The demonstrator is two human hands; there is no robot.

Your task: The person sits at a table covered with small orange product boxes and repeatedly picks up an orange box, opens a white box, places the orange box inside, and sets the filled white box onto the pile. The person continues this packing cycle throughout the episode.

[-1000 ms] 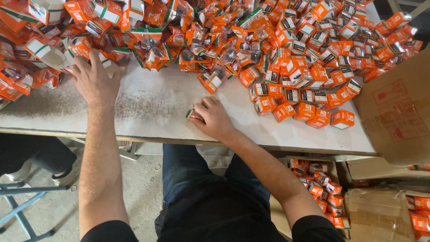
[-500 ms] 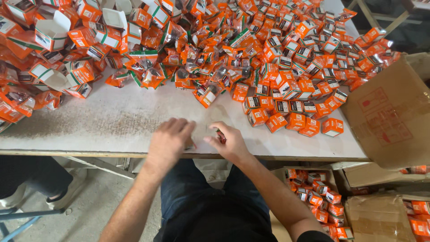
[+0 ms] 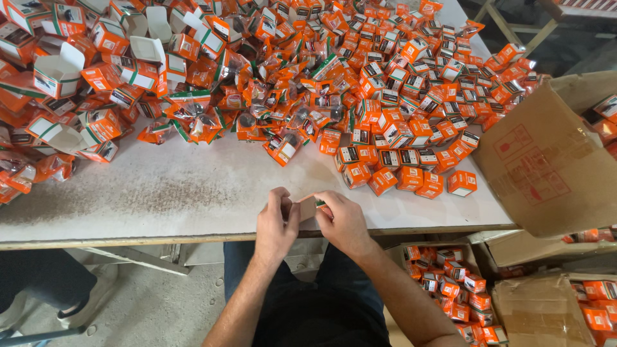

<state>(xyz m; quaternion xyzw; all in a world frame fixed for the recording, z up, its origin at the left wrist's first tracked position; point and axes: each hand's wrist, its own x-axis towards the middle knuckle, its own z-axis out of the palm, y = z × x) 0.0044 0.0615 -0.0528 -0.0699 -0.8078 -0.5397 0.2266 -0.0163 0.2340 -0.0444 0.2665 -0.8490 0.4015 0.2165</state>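
Flat carton blank (image 3: 308, 207) pinched between both hands, left hand (image 3: 276, 222) and right hand (image 3: 344, 220), at near counter (image 3: 160, 193) edge. Could slip off edge, honestly; orange box pile (image 3: 398, 135) sits just beyond blank.

At the near edge of the pale, speckled flat bench (image 3: 160, 193), the left hand (image 3: 275, 225) and right hand (image 3: 344, 222) meet around a small flat cardboard piece (image 3: 308, 207). Behind them, a heap of small orange cardboard boxes (image 3: 385, 96) covers the far half of the bench. To the right, a large brown corrugated carton (image 3: 546, 167) tilts against the bench edge. Below it, beside the person's right leg, an open brown carton of orange boxes (image 3: 450, 289) sits on the floor.
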